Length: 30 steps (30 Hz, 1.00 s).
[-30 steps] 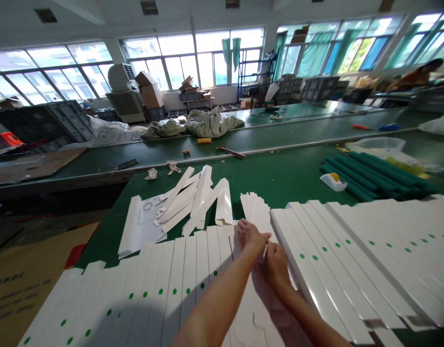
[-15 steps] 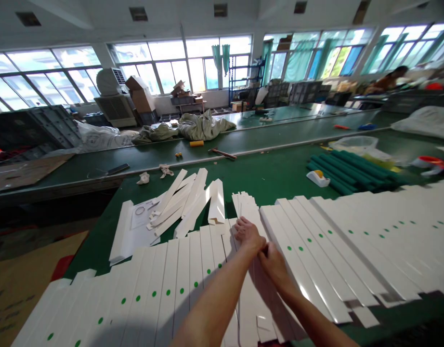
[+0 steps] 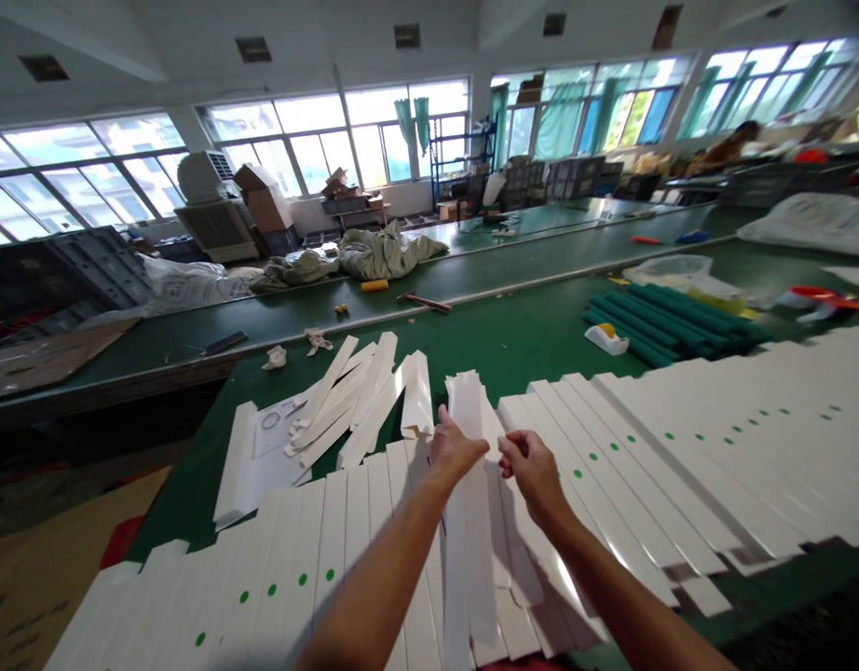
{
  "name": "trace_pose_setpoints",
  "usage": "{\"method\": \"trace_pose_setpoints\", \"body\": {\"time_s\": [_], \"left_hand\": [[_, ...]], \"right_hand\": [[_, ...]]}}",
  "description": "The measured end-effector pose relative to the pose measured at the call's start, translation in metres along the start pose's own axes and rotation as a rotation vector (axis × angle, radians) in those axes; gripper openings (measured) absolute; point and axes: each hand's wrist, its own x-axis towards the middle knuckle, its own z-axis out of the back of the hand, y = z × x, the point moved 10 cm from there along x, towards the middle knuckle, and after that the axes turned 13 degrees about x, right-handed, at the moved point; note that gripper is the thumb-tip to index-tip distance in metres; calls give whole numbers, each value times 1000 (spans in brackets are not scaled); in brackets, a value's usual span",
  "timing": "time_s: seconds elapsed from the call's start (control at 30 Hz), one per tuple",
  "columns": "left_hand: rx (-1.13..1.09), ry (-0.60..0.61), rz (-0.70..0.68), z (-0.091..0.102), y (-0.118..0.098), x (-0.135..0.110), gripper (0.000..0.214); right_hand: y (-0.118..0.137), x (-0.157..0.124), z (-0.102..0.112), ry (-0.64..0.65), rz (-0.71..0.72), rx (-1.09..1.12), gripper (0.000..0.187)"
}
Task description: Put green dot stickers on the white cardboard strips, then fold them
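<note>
Long glossy white strips with green dots lie side by side in a left row and a right row, fanned over a green table. Between the rows rises a stack of white strips. My left hand grips the top strip at its left edge. My right hand stands just right of it, fingertips at or near the edge. Contact there is hard to make out.
Folded white strips and a printed sheet lie beyond the rows. Green foam tubes and a white tape dispenser sit at the right. Further conveyor tables run behind, with a seated person far off.
My hands have moved apart, and the top strip now stands out from the stack at my left hand. The whole view has tilted slightly.
</note>
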Motion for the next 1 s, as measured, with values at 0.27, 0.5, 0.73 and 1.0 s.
{"method": "trace_pose_setpoints", "body": {"time_s": [0.27, 0.5, 0.73, 1.0], "left_hand": [[-211, -144, -431, 42, -43, -64, 106], [-190, -234, -334, 60, -32, -68, 94], [-204, -445, -592, 103, -51, -81, 76], [-375, -460, -647, 126, -44, -78, 69]], "right_hand": [[94, 0, -64, 441, -81, 519, 55], [116, 0, -72, 272, -39, 701, 51], [160, -8, -88, 322, 162, 602, 46], [180, -14, -110, 645, 208, 495, 78]]}}
